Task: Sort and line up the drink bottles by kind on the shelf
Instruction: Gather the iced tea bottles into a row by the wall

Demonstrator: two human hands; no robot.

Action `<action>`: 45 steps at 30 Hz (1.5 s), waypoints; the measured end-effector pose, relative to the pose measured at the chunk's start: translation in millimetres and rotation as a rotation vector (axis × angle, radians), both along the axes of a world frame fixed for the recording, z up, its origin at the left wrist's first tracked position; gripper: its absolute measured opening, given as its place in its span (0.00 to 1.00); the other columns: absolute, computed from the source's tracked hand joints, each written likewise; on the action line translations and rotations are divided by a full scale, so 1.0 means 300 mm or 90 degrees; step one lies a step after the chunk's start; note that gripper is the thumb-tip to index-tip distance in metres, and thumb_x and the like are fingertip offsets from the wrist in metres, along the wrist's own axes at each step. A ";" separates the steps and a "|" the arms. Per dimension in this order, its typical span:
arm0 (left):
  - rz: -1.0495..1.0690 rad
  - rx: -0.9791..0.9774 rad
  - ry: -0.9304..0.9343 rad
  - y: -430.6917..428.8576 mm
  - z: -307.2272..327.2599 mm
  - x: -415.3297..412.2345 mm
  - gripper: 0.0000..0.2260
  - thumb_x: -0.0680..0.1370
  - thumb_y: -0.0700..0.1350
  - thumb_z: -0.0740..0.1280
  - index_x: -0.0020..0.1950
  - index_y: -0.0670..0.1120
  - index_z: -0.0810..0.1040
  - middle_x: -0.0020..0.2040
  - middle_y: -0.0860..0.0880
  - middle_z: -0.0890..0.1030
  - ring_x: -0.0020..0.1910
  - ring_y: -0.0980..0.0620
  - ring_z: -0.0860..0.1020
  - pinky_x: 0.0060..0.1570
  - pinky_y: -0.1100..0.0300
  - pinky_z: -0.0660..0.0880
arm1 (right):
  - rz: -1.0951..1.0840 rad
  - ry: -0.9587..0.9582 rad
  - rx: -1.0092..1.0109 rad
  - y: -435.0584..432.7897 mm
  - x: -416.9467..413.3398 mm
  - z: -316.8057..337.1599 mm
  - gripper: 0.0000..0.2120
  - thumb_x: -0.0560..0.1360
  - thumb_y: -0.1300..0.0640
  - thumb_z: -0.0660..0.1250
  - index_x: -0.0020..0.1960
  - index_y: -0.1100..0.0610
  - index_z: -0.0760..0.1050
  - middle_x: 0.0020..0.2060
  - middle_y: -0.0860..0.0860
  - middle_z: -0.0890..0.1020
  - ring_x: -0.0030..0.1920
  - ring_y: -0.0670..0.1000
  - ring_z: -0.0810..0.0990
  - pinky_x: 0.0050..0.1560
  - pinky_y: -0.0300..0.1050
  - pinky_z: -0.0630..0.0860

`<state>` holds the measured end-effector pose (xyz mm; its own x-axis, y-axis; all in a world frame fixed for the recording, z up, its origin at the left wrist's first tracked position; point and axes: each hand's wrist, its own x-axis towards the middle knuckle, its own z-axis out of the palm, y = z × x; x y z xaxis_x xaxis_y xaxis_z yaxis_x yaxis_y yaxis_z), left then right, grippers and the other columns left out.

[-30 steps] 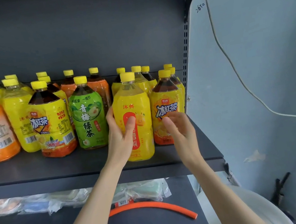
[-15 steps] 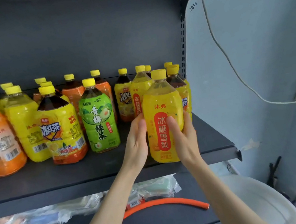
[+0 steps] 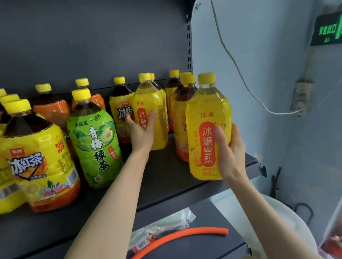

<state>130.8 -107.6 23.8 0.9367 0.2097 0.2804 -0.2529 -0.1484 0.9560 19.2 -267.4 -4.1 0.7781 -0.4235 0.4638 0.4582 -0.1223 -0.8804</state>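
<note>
Dark shelf [image 3: 169, 180] | right hand [image 3: 231, 153] grips near pear bottle [image 3: 208, 128] | left hand [image 3: 141, 131] open, touching far pear bottle [image 3: 150, 110] | draw it forward upright; line both together.

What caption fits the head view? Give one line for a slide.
Right hand grips a yellow pear-drink bottle at the shelf edge; left hand reaches for another.

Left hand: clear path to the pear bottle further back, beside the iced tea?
Probably yes. The left hand is open and already at the rear pear bottle, fingers spread on its front. Nothing stands in front of it; the green tea bottle is off to the left. The right hand grips the front pear bottle.
</note>
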 end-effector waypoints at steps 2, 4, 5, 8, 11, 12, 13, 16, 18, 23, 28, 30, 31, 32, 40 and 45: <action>0.001 -0.032 0.014 -0.002 -0.001 0.032 0.45 0.72 0.60 0.68 0.78 0.46 0.45 0.76 0.44 0.57 0.75 0.45 0.57 0.72 0.45 0.58 | -0.003 0.003 -0.005 -0.005 0.007 -0.004 0.27 0.65 0.31 0.60 0.58 0.45 0.70 0.45 0.42 0.82 0.44 0.42 0.83 0.38 0.36 0.78; 0.000 -0.062 0.022 0.005 -0.006 0.058 0.45 0.71 0.58 0.71 0.78 0.46 0.47 0.74 0.44 0.62 0.73 0.45 0.61 0.71 0.47 0.61 | -0.006 0.006 -0.004 -0.009 0.015 -0.006 0.18 0.69 0.34 0.61 0.55 0.42 0.70 0.43 0.40 0.82 0.43 0.42 0.83 0.38 0.36 0.78; -0.003 -0.065 0.032 0.013 -0.009 0.066 0.47 0.69 0.59 0.72 0.78 0.46 0.48 0.74 0.45 0.63 0.73 0.45 0.62 0.70 0.46 0.61 | -0.006 0.007 -0.003 -0.011 0.019 -0.006 0.15 0.70 0.36 0.61 0.53 0.41 0.70 0.42 0.39 0.82 0.43 0.41 0.83 0.38 0.36 0.78; -0.011 -0.035 0.057 0.036 -0.022 0.092 0.50 0.62 0.64 0.75 0.76 0.49 0.55 0.70 0.45 0.69 0.70 0.44 0.67 0.67 0.43 0.66 | -0.008 0.007 -0.007 -0.015 0.025 -0.002 0.17 0.68 0.33 0.61 0.52 0.40 0.71 0.42 0.38 0.83 0.44 0.43 0.83 0.40 0.38 0.80; -0.027 -0.011 0.052 0.029 -0.021 0.088 0.39 0.67 0.60 0.74 0.73 0.49 0.62 0.66 0.46 0.73 0.66 0.46 0.71 0.62 0.50 0.70 | 0.004 0.004 -0.002 -0.015 0.027 -0.007 0.18 0.66 0.32 0.60 0.52 0.40 0.71 0.42 0.38 0.83 0.45 0.45 0.84 0.43 0.42 0.80; -0.030 -0.015 0.045 0.026 -0.025 0.094 0.37 0.69 0.58 0.73 0.72 0.49 0.62 0.66 0.46 0.72 0.65 0.46 0.71 0.60 0.53 0.70 | 0.008 0.000 -0.003 -0.016 0.027 -0.009 0.19 0.66 0.32 0.60 0.52 0.40 0.71 0.42 0.37 0.83 0.45 0.44 0.84 0.43 0.42 0.80; -0.035 -0.019 0.048 0.023 -0.023 0.089 0.37 0.70 0.57 0.73 0.72 0.48 0.61 0.66 0.45 0.72 0.65 0.46 0.71 0.57 0.54 0.69 | 0.010 -0.002 -0.004 -0.016 0.026 -0.008 0.20 0.65 0.31 0.60 0.52 0.40 0.71 0.42 0.36 0.83 0.45 0.43 0.84 0.42 0.40 0.80; -0.037 -0.001 0.042 0.028 -0.014 0.087 0.36 0.71 0.54 0.73 0.72 0.46 0.59 0.66 0.45 0.72 0.64 0.46 0.72 0.54 0.56 0.69 | 0.012 -0.002 -0.013 -0.016 0.025 -0.003 0.22 0.64 0.30 0.59 0.52 0.40 0.71 0.41 0.34 0.82 0.44 0.42 0.83 0.40 0.37 0.79; -0.031 0.012 0.042 0.038 -0.010 0.076 0.36 0.70 0.54 0.73 0.71 0.45 0.59 0.66 0.44 0.72 0.64 0.46 0.72 0.54 0.56 0.69 | 0.019 0.002 -0.011 -0.018 0.025 -0.003 0.21 0.65 0.31 0.60 0.53 0.40 0.70 0.42 0.37 0.83 0.44 0.42 0.83 0.40 0.37 0.79; -0.024 0.091 0.009 0.048 -0.028 -0.033 0.42 0.65 0.65 0.72 0.72 0.48 0.62 0.66 0.45 0.72 0.66 0.43 0.70 0.63 0.41 0.70 | 0.032 0.004 -0.006 -0.024 0.024 -0.007 0.14 0.70 0.38 0.60 0.53 0.41 0.70 0.47 0.42 0.81 0.44 0.42 0.83 0.40 0.37 0.79; -0.034 0.022 0.001 0.053 -0.059 -0.171 0.44 0.62 0.64 0.75 0.70 0.50 0.62 0.63 0.48 0.73 0.62 0.48 0.73 0.60 0.48 0.73 | 0.047 0.006 0.000 -0.025 0.023 -0.008 0.14 0.69 0.38 0.60 0.52 0.42 0.70 0.47 0.43 0.81 0.45 0.44 0.83 0.41 0.38 0.79; -0.056 -0.055 0.000 0.037 -0.066 -0.212 0.40 0.67 0.54 0.76 0.71 0.47 0.58 0.60 0.49 0.74 0.56 0.52 0.75 0.51 0.57 0.74 | 0.053 0.012 0.007 -0.025 0.023 -0.007 0.14 0.69 0.38 0.60 0.51 0.43 0.71 0.47 0.44 0.82 0.45 0.47 0.84 0.41 0.39 0.79; -0.055 -0.073 -0.007 0.028 -0.068 -0.224 0.38 0.68 0.52 0.75 0.71 0.46 0.58 0.58 0.49 0.75 0.53 0.54 0.76 0.48 0.61 0.74 | 0.055 0.015 0.011 -0.025 0.023 -0.007 0.14 0.69 0.37 0.61 0.51 0.43 0.71 0.47 0.45 0.82 0.46 0.48 0.83 0.42 0.41 0.80; -0.052 -0.088 -0.018 0.017 -0.066 -0.239 0.38 0.68 0.52 0.75 0.70 0.46 0.58 0.56 0.50 0.75 0.52 0.56 0.76 0.46 0.62 0.74 | 0.057 0.019 0.014 -0.025 0.023 -0.007 0.14 0.69 0.37 0.61 0.50 0.43 0.72 0.47 0.45 0.82 0.46 0.49 0.83 0.43 0.42 0.80; -0.039 -0.087 -0.084 0.002 -0.061 -0.356 0.32 0.65 0.62 0.70 0.65 0.51 0.67 0.55 0.54 0.78 0.53 0.56 0.78 0.54 0.53 0.77 | 0.070 0.029 0.023 -0.015 -0.024 0.007 0.19 0.68 0.37 0.62 0.53 0.45 0.72 0.47 0.45 0.82 0.46 0.47 0.83 0.41 0.39 0.78; -0.003 -0.089 -0.151 0.038 -0.078 -0.509 0.28 0.65 0.65 0.69 0.61 0.55 0.70 0.50 0.59 0.81 0.49 0.63 0.80 0.46 0.67 0.76 | 0.088 -0.002 0.043 0.008 -0.111 -0.014 0.24 0.64 0.31 0.64 0.52 0.46 0.74 0.47 0.48 0.83 0.46 0.48 0.84 0.42 0.43 0.81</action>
